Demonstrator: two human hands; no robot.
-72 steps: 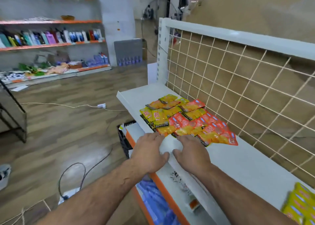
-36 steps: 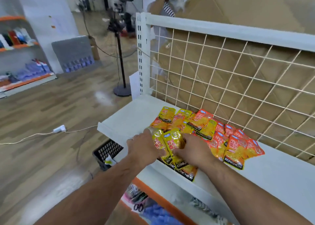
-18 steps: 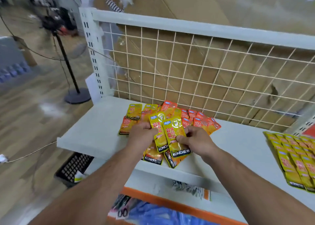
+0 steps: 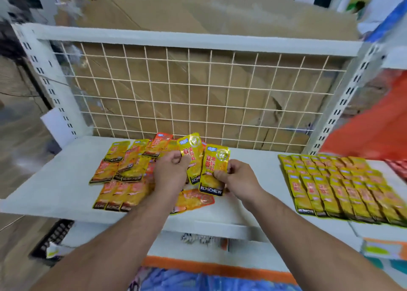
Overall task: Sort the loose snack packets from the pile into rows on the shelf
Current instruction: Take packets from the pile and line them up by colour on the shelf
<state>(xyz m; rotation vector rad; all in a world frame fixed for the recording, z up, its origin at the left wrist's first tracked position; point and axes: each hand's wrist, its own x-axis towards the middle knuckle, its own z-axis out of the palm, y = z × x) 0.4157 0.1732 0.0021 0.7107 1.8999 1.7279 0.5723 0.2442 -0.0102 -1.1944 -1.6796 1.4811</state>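
Pinching glossy yellow foil packets [image 4: 214, 169] above the jumbled pile [image 4: 123, 169], left hand [image 4: 171, 171] and right hand [image 4: 239, 177] risked slick foil slipping loose.

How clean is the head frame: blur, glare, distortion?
Head view: centre sharp, KONCHEW legible on the packet in the right hand; head view edges motion-blurred, worst the red patch at right; head view wide-angle splays the shelf posts; head view, mild glare on the other packet, in the left hand.
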